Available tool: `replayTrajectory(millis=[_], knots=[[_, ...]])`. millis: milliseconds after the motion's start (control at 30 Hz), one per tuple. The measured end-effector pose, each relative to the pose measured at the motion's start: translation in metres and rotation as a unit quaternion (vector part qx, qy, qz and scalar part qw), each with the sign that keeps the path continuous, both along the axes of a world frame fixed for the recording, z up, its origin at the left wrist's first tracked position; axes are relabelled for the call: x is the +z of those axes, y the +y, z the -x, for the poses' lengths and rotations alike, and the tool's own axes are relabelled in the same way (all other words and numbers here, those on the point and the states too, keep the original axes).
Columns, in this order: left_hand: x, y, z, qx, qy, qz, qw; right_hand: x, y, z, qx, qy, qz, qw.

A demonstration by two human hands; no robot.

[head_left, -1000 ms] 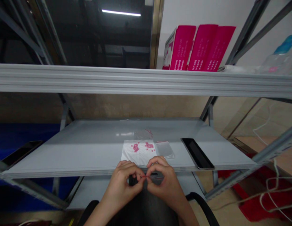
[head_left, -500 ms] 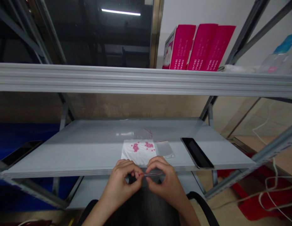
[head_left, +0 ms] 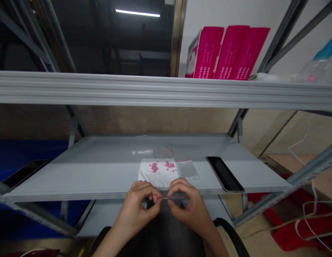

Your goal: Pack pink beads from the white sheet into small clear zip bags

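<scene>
Just past the shelf's front edge, my left hand (head_left: 141, 204) pinches one end of a small clear zip-lock bag (head_left: 176, 197) with a red line along its edge. My right hand (head_left: 187, 205) faces it, thumb and forefinger curled around the same bag near its middle. The bag shows nearly edge-on, so its inside cannot be seen. Beyond my hands, a white tissue (head_left: 147, 175) lies flat with two groups of small round pink pieces (head_left: 154, 167) on it. A stack of clear zip-lock bags (head_left: 187, 170) rests beside the tissue, to the right.
Another clear bag (head_left: 163, 152) lies behind the tissue on the grey shelf (head_left: 107, 160). A black phone (head_left: 225, 174) sits to the right; a second dark phone (head_left: 25, 173) is at the far left. Above, an upper shelf beam (head_left: 155, 91) crosses the view, with pink boxes (head_left: 208, 53) standing on it.
My right hand's fingertips have shifted slightly right along the bag, widening the gap to my left hand. My left hand stays almost still, and the things on the shelf have not moved.
</scene>
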State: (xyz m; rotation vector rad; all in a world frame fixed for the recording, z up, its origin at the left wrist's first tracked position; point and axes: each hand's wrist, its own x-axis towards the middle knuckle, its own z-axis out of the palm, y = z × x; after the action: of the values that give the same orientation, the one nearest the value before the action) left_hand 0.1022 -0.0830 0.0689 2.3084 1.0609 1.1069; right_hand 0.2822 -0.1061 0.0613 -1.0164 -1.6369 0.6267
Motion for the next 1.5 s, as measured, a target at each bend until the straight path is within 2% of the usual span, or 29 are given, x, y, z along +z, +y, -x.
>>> replayTrajectory(millis=[767,1267,1400,1500], knots=[[0.003,0.0,0.002,0.002,0.007,-0.002,1.0,-0.006,0.002,-0.011,-0.02,0.011,-0.013,1.0],[0.004,0.004,0.008,0.01,0.013,-0.008,1.0,-0.014,0.002,-0.025,-0.074,0.035,0.015,0.997],[0.007,0.004,0.005,-0.005,-0.03,0.011,0.999,-0.011,0.003,-0.024,-0.035,0.019,0.025,0.999],[0.008,0.008,-0.002,0.001,-0.03,0.014,0.999,-0.002,0.008,-0.021,-0.007,-0.007,0.023,1.0]])
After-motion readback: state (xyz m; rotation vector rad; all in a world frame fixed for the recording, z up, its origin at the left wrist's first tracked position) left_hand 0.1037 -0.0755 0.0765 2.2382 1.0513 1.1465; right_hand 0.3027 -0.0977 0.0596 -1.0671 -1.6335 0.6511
